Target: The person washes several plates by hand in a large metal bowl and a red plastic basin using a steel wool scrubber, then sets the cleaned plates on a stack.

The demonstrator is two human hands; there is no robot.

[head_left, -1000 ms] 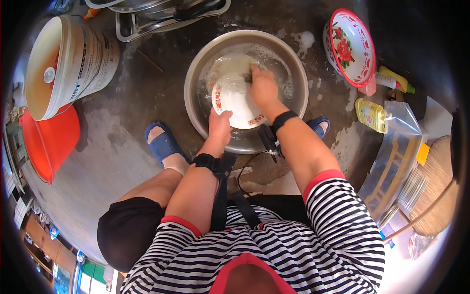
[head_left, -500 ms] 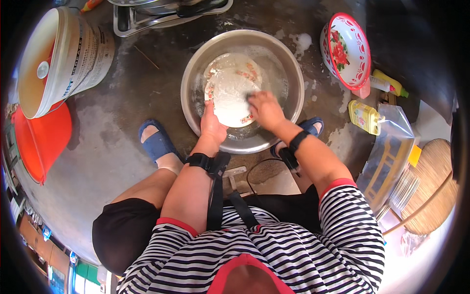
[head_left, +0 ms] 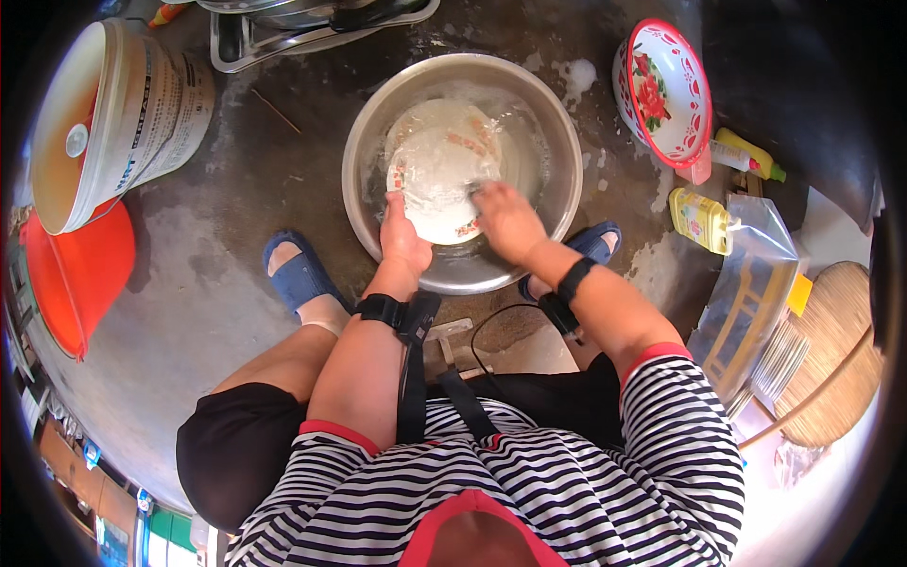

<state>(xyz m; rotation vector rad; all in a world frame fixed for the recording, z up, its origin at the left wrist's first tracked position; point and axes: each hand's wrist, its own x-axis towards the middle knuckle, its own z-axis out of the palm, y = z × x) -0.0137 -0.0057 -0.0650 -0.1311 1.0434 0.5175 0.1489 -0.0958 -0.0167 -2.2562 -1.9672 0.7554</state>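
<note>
A white plate point(head_left: 435, 175) with red-orange patterned patches on its rim lies tilted in a wide steel basin point(head_left: 367, 123) of cloudy, sudsy water. My left hand point(head_left: 404, 236) grips the plate's near left edge, thumb up along the rim. Over the plate's right side, my right hand point(head_left: 510, 224) is closed around a small dark scrubber point(head_left: 475, 190), pressed to the wet surface. Motion blurs that hand, and its fingers cover most of the scrubber. Beneath the water and suds, I cannot tell whether other dishes lie under the plate.
At the left stand a large white bucket point(head_left: 175, 118) and a red bucket point(head_left: 90, 274). A metal tray point(head_left: 227, 52) with pans lies beyond the basin. To the right are a red-rimmed floral enamel bowl point(head_left: 694, 142), a yellow bottle point(head_left: 699, 221) and a clear plastic bag point(head_left: 756, 283).
My right hand has shifted slightly across the plate with the scrubber. My left hand keeps its hold on the edge. The whole view has moved a little.
</note>
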